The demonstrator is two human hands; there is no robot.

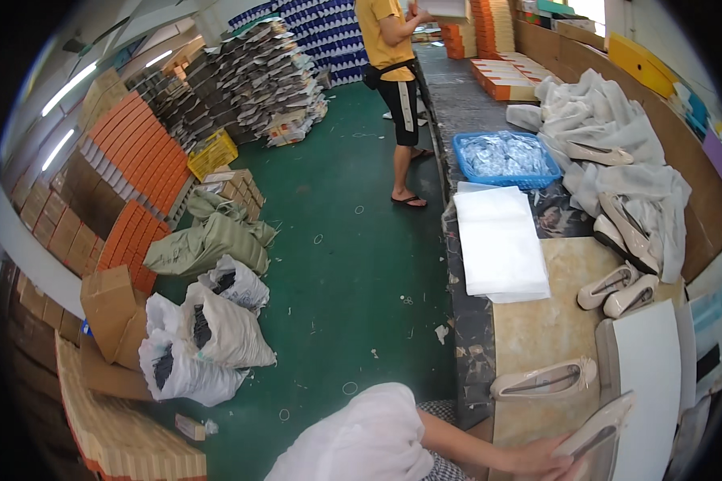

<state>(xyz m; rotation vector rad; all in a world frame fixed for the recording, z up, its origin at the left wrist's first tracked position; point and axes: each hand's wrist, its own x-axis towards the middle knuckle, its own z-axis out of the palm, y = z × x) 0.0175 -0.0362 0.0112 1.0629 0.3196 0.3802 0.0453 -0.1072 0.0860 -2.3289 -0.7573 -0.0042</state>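
Note:
My left arm, in a white sleeve, reaches across the lower edge toward the table. The fingers of my left hand [544, 458] are closed on the near end of a beige flat shoe [603, 426], which is tilted beside a white box-like block [648, 377]. Part of that shoe is cut off by the lower edge. My right hand is out of sight. Just beyond the held shoe, a single beige flat with a bow [544, 380] lies on the tan board [520, 321]. Farther up stands a pair of beige flats [618, 290].
A stack of white sheets [501, 240] lies beyond the board, before a blue basket [507, 156] of clear packets. More flats rest on crumpled white wrapping [610, 120]. A person in yellow [387, 48] stands at the table. White sacks [217, 329] and stacked boxes [136, 152] line the left.

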